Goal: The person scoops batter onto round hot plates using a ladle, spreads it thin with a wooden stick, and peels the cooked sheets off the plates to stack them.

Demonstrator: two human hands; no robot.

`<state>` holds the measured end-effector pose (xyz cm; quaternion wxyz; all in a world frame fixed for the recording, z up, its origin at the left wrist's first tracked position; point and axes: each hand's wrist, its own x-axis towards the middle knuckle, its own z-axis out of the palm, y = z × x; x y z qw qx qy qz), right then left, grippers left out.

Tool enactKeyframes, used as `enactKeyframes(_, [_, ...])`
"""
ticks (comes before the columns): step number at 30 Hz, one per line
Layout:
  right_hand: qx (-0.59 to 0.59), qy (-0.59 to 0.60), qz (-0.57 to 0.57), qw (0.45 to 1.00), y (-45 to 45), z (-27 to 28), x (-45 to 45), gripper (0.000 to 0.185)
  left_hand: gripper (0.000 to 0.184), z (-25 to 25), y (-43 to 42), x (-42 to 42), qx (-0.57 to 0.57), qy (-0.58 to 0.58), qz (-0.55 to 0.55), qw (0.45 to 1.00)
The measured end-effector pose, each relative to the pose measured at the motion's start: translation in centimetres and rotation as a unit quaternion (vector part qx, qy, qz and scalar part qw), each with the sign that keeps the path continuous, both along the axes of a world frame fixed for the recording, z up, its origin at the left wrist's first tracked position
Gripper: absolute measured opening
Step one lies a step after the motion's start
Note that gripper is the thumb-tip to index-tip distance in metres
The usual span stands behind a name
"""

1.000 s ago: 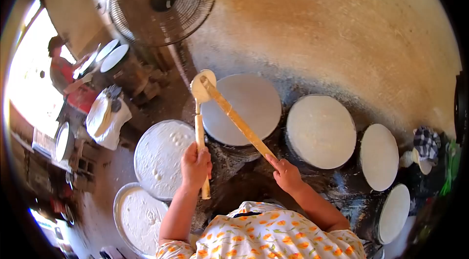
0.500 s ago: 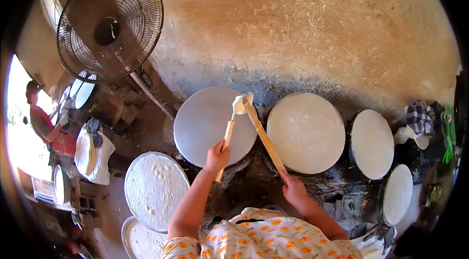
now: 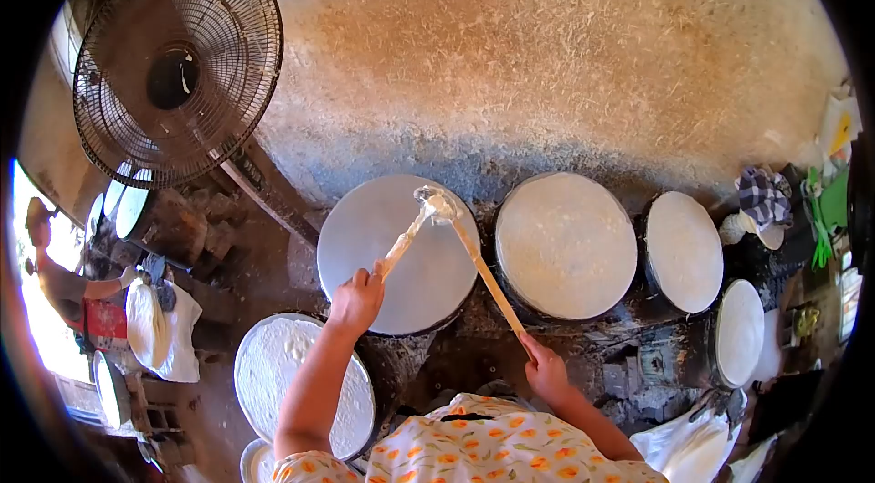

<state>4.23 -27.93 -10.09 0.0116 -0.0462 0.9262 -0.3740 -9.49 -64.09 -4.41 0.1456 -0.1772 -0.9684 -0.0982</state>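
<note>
My left hand [image 3: 356,301] grips a wooden-handled scraper [image 3: 401,247], its far end smeared with white batter. My right hand [image 3: 547,373] is closed around the lower end of a longer wooden-handled tool [image 3: 493,284], slanting up to the left. The tips of both tools meet in a clump of wet white batter [image 3: 439,207], which hides the shape of their heads. Beneath them lies a round grey griddle [image 3: 365,237] with a bare-looking surface. Right of it is another round griddle [image 3: 567,246] with a pale coating.
Two smaller pale round griddles [image 3: 684,252] [image 3: 740,333] stand farther right. A wide vessel of white batter [image 3: 287,374] is at lower left. A large fan [image 3: 228,27] stands at upper left, before the wall [image 3: 547,55]. At far left a person [image 3: 64,273] works near a white cloth [image 3: 185,337].
My left hand has moved left and slightly down, tilting the scraper more. The tool tips stay together, slightly lower and left. The view has shifted, and the person at far left has an arm stretched out.
</note>
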Motion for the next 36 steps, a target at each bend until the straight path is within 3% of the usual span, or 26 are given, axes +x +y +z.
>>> enactKeyframes(9, [0.016,0.018,-0.004,1.000,-0.7,-0.4,0.2,0.061,0.038,3.8,-1.8,-0.1,-0.030,0.081,0.017,0.996])
enactKeyframes(14, [-0.010,0.059,-0.010,0.998,-0.8,-0.8,0.1,0.063,0.046,2.7,-1.4,0.4,0.134,0.004,0.059,0.989])
enactKeyframes(19, [0.004,0.018,-0.001,1.000,-0.7,-0.5,0.3,0.060,0.040,4.9,-1.6,-0.8,0.226,0.077,0.039,0.970])
enactKeyframes(21, [-0.002,0.018,0.002,1.000,-0.9,-0.5,0.2,0.060,0.036,8.0,-1.4,-0.9,0.498,-0.005,0.045,0.866])
enactKeyframes(23, [-0.019,0.056,-0.002,0.998,-1.2,-0.7,-0.1,0.061,0.037,12.0,-0.8,-1.0,0.642,-0.048,0.028,0.765])
enactKeyframes(25, [-0.014,0.069,0.001,0.998,-1.4,-0.9,-0.3,0.060,0.034,13.4,-0.9,-0.8,0.670,-0.043,0.004,0.741])
enactKeyframes(27, [-0.009,0.081,0.005,0.997,-1.4,-0.7,-0.5,0.060,0.026,13.6,-1.3,-0.4,0.713,-0.124,-0.003,0.690])
enactKeyframes(30, [0.035,0.059,0.028,0.997,-1.6,-0.3,-1.6,0.062,0.025,11.3,-1.0,1.2,0.688,-0.201,0.062,0.694])
enactKeyframes(32, [0.160,0.021,0.022,0.987,-2.1,0.1,-3.5,0.061,0.026,9.4,-1.7,2.7,0.676,-0.234,0.076,0.695])
enactKeyframes(34, [0.189,-0.032,0.021,0.981,-3.5,0.8,-6.8,0.062,0.032,8.5,-2.3,4.4,0.798,-0.290,0.030,0.527])
enactKeyframes(35, [0.217,-0.085,0.016,0.972,-4.5,0.9,-8.8,0.063,0.032,8.2,-2.4,5.2,0.800,-0.287,0.031,0.526])
enactKeyframes(36, [0.156,-0.057,0.041,0.985,-5.3,0.0,-10.6,0.064,0.034,7.9,-2.3,6.2,0.830,-0.251,0.007,0.497])
